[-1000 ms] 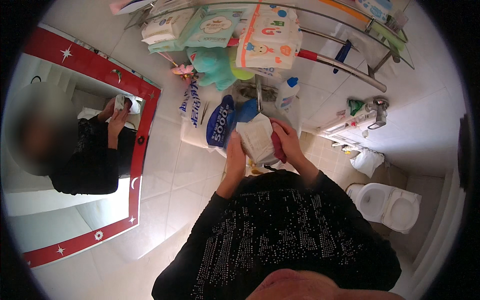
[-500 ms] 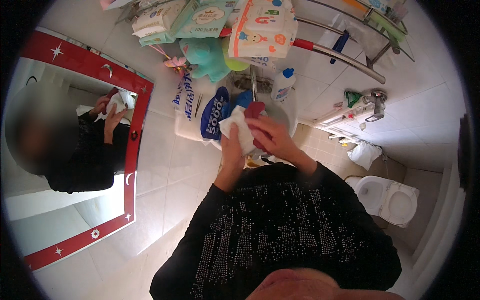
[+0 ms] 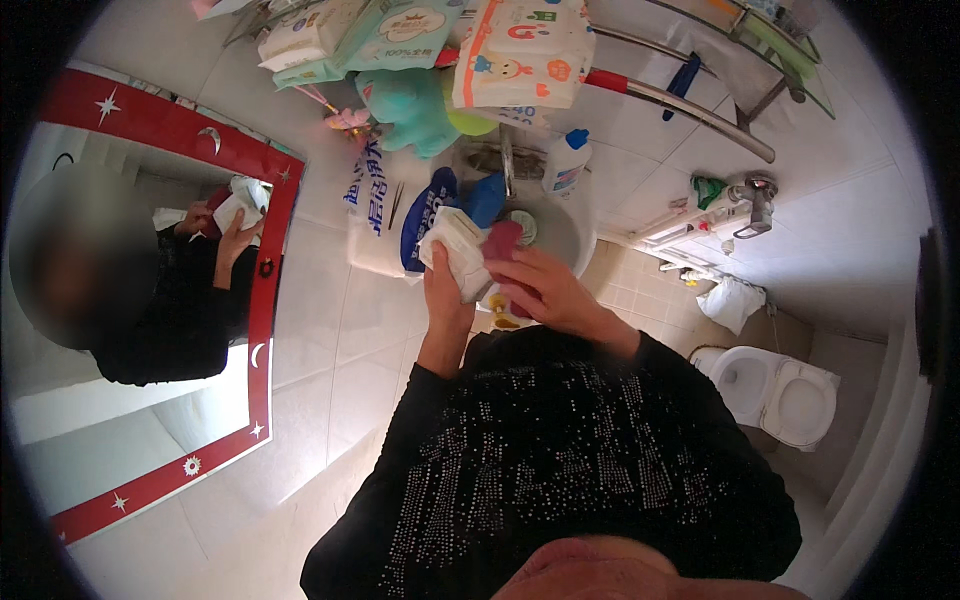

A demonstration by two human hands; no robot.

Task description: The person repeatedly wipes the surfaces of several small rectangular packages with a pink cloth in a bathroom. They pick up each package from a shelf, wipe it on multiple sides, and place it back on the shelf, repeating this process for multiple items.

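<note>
My left hand (image 3: pixel 446 305) is closed round a white, box-like thing (image 3: pixel 458 246) with faint print on its face; I cannot make out its exact kind. In my right hand (image 3: pixel 552 292) is a dark red cloth (image 3: pixel 503 240), bunched under the fingers and held against or close beside the white thing's right side. Both hands are in front of my body, over the near edge of the white sink (image 3: pixel 575 222). Behind the white thing stands a dark blue printed bag (image 3: pixel 412 228), partly hidden.
A faucet (image 3: pixel 508 160), a blue thing (image 3: pixel 487 200) and a blue-capped white bottle (image 3: pixel 568 165) are at the sink. Above it hang a metal rail (image 3: pixel 690 112) and several wipes packs (image 3: pixel 525 55). A red-framed mirror (image 3: pixel 285 240) is left, a toilet (image 3: pixel 770 390) right.
The white thing has turned and shifted slightly left, showing more of its printed face. The red cloth has slid down a little, and a gap has opened between my hands.
</note>
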